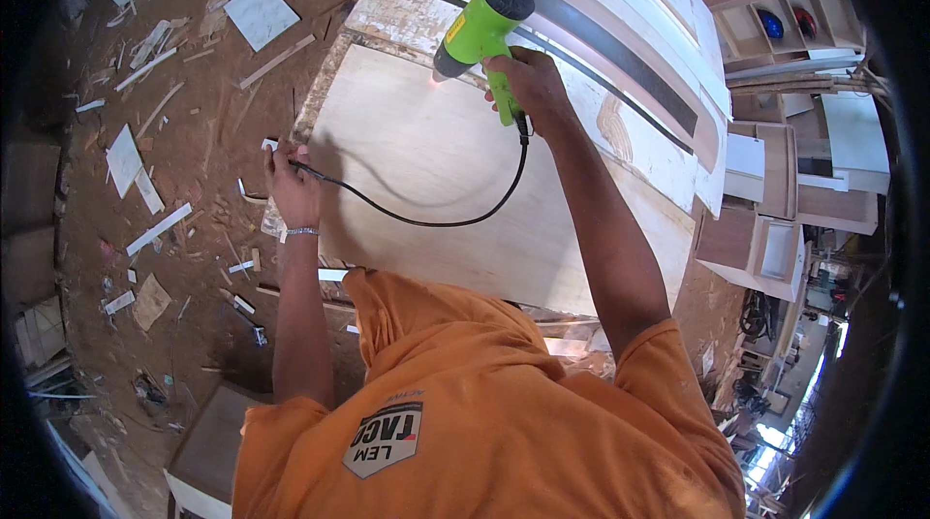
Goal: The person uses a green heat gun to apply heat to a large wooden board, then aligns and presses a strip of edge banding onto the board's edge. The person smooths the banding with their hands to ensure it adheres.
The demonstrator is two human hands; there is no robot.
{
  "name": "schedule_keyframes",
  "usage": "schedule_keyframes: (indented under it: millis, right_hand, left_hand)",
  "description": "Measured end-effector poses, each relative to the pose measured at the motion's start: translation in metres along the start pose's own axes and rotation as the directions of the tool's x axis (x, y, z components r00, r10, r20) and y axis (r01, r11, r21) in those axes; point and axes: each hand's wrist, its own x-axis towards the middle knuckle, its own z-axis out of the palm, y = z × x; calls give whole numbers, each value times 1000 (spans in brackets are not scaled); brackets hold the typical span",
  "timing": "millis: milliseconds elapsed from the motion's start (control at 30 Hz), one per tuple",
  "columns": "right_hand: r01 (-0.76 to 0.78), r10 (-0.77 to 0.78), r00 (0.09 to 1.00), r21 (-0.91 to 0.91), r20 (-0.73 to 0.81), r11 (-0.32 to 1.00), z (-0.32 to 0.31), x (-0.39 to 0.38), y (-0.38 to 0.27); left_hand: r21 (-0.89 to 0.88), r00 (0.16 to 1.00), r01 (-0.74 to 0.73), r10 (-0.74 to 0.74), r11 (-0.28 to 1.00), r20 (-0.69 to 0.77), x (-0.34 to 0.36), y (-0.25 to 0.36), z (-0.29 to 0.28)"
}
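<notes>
Right hand (531,88) grasps the green heat gun (482,30) by its handle (502,100), barrel (467,40) slanting leftward and down over the pale board (407,131)

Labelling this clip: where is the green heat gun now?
In the head view, the green heat gun is at upper centre, in the right hand, its nozzle by the pale board.

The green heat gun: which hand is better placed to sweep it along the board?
Probably the right hand: it grips the green heat gun by the handle, nozzle near the far edge of the pale board. The left hand is at the board's left side, where the cord leads.
</notes>
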Motion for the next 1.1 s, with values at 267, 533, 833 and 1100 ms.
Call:
schedule_keyframes:
  millis: [267, 533, 833, 1100]
  right_hand:
    - [67, -68, 997, -49, -26, 997, -53, -20, 43]
    - [110, -111, 993, -6, -51, 994, -103, -25, 93]
    - [168, -161, 985, -159, 59, 973, -154, -33, 118]
    - [137, -129, 989, -127, 66, 982, -185, -49, 136]
  left_hand:
    - [51, 990, -124, 120, 991, 74, -45, 64, 12]
    - [-29, 963, -176, 178, 984, 200, -109, 125, 29]
    - [-179, 949, 165, -106, 970, 297, -197, 179, 31]
    - [-158, 963, 167, -126, 973, 237, -229, 188, 40]
